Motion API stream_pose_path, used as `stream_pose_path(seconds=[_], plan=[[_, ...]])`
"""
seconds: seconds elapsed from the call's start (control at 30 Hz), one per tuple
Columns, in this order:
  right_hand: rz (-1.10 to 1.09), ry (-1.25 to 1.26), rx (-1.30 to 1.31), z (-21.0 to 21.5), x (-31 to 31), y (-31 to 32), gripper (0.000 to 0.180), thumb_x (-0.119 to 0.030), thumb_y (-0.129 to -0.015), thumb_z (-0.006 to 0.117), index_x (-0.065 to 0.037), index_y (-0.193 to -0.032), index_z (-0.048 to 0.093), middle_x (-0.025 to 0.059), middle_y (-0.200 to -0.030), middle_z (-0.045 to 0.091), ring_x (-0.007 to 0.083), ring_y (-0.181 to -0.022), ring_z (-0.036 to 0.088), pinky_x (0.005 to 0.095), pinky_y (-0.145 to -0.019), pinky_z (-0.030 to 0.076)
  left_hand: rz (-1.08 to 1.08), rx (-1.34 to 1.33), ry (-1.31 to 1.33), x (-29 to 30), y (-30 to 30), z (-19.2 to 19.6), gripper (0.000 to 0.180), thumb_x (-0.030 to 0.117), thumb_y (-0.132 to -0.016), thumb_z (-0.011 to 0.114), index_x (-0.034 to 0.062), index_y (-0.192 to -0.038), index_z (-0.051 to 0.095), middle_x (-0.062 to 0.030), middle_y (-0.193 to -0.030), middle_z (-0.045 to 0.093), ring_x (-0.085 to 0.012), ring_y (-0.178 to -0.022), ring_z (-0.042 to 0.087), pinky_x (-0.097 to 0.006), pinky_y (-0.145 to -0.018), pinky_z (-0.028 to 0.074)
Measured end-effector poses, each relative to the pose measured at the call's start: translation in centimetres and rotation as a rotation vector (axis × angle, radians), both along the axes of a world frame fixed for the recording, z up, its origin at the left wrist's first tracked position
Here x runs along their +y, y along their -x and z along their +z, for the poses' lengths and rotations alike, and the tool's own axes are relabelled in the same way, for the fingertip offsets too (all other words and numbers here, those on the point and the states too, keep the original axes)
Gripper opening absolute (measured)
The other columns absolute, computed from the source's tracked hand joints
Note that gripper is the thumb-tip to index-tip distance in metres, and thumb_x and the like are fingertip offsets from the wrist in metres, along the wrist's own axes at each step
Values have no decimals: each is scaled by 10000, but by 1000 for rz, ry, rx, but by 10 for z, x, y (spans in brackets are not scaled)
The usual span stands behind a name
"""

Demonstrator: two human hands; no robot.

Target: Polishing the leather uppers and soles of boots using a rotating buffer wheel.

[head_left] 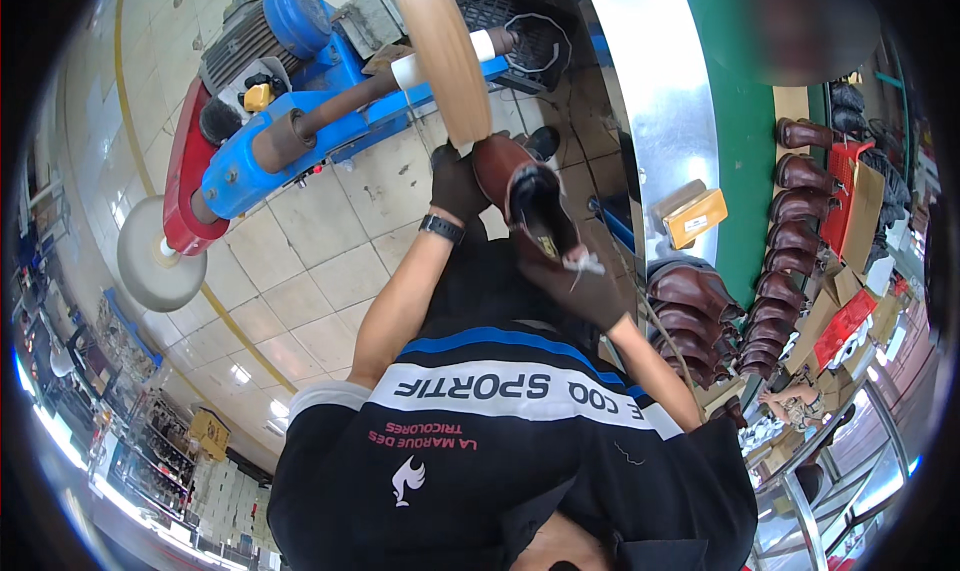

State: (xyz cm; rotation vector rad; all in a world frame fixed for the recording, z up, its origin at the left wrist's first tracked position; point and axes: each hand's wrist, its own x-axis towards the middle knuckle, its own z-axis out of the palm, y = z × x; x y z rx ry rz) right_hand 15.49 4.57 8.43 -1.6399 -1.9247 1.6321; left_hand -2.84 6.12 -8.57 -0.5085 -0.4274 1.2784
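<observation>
A glossy reddish-brown leather shoe [502, 174] is held between my hands, its toe against or very close to the lower rim of a tan buffing wheel [450, 66]. My left hand [457, 184], in a dark glove with a black watch at the wrist, grips the shoe's side near the toe. Around the heel end, my right hand [578, 289] is closed, also gloved. The shoe's opening faces up, and a small white tag or string hangs by its heel. Some fingers of both hands are hidden by the shoe.
The wheel sits on the shaft of a blue machine [235, 176] with a second, white wheel [150, 256] at its other end. A black crate [510, 21] stands behind. To the right, a metal-edged bench holds a yellow box [697, 218] and rows of brown shoes [795, 206].
</observation>
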Motion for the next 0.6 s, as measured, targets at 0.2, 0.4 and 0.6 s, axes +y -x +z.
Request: stream_pose_path(seconds=[0.2,0.4,0.6], plan=[[-131,209,48,2,20,31,501,-197,-720,689,-1,-1151,527,146,-1008,584,221,-882,584,312,-774,456,-30,172,135,8,29,-12,937,725,-809,251,9,-1409,177,-225,-1445,218,-340,-1340,216,-450,-1108,119],[-125,5,104,11,-24,-2,393,-137,-751,647,5,-1110,571,83,-1033,602,157,-912,570,291,-815,449,-235,421,262,7,13,42,992,754,-788,254,-36,-1386,200,-241,-1434,235,-341,-1329,238,-447,-1104,131],[-475,360,316,-24,-30,-10,413,-84,-750,606,-12,-1150,532,76,-1052,603,152,-926,565,281,-819,451,-273,-628,345,17,27,48,905,734,-805,284,5,-1340,316,-222,-1347,383,-347,-1255,350,-450,-1074,230]])
